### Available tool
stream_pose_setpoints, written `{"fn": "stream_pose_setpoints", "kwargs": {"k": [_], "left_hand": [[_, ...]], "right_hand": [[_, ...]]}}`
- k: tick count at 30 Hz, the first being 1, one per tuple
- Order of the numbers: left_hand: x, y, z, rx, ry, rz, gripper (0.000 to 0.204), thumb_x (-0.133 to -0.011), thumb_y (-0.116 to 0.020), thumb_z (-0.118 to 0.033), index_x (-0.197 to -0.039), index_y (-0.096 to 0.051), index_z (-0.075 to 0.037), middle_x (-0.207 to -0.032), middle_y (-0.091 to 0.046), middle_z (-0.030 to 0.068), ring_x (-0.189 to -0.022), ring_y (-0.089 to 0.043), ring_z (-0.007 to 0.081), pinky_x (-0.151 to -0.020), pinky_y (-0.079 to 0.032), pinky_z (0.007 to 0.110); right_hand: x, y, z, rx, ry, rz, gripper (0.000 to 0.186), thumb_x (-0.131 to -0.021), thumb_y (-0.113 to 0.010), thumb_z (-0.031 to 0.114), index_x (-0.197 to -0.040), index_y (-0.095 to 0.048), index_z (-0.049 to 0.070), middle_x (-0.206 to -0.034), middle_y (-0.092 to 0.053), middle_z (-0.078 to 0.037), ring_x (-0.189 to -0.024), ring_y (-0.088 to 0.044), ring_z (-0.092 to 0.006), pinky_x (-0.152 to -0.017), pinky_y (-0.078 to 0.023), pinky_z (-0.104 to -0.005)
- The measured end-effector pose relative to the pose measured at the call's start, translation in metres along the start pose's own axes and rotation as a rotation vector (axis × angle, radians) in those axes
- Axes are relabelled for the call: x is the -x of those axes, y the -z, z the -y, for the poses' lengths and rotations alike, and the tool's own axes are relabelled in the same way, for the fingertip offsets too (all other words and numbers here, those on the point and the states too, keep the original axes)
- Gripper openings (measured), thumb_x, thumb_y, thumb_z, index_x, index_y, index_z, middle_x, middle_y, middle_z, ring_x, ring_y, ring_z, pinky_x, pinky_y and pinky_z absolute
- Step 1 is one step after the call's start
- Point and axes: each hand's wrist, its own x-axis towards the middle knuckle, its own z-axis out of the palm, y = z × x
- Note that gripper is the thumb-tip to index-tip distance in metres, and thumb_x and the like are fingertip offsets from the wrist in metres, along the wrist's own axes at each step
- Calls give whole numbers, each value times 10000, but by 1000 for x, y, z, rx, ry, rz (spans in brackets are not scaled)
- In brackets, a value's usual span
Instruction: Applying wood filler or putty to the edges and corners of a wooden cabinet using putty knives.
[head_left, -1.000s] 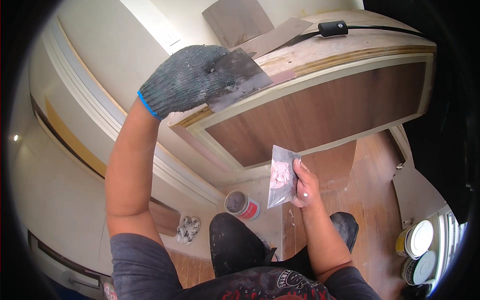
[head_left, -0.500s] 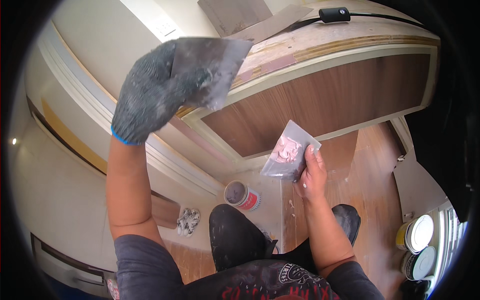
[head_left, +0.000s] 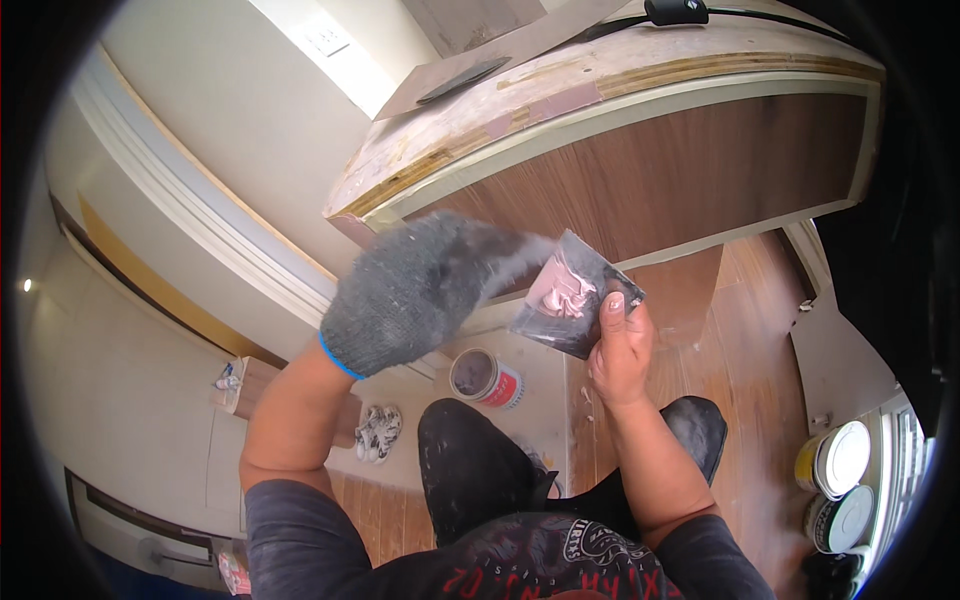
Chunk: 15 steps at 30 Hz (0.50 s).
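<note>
My left hand (head_left: 400, 295), in a grey knitted glove with a blue cuff edge, is closed on a flat metal putty scraper (head_left: 515, 252). That blade is seen nearly edge-on, smeared by motion, its tip close to the upper left corner of a second scraper. The second one, a flat metal putty scraper (head_left: 588, 325) carrying a lump of pink putty (head_left: 562, 292), is pinched in my bare right hand (head_left: 622, 350), thumb on top. The gloved fingers are partly hidden. Below them on the floor stands an open tub (head_left: 482, 378) with a red label.
Ahead runs a raw plywood-edged ledge (head_left: 470, 150) above a brown wood-grain panel (head_left: 640, 180). A dark flat blade (head_left: 462, 80) and a black cable box (head_left: 677, 12) lie on it. Shoes (head_left: 378, 435) sit at left, lidded buckets (head_left: 842, 460) at right.
My left hand has swung down and right from beside the ledge, bringing its scraper up to the putty-loaded one. My right hand has barely shifted; its scraper tilts slightly differently.
</note>
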Motion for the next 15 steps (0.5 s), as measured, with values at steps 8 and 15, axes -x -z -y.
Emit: {"fn": "stream_pose_setpoints", "kwargs": {"k": [8, 15], "left_hand": [[-61, 74, 45, -451, -95, -191, 319, -898, -673, -207, -1144, -649, -6, -1017, -710, 150, -934, -681, 260, -874, -526, 360], [-83, 64, 46, -594, -171, -203, 453, -888, -690, -308, -1236, -637, -23, -1110, -695, 187, -996, -676, 334, -913, -517, 400]], "right_hand": [[-3, 11, -10, -7, -109, 49, 385, -1048, -506, 290, -1199, -580, -56, -1132, -647, -95, -1040, -576, -146, -951, -440, -311], [-6, 8, -11, -42, -124, 40, 386, -1049, -503, 290, -1205, -580, -55, -1149, -646, -94, -1053, -576, -145, -963, -435, -311]]}}
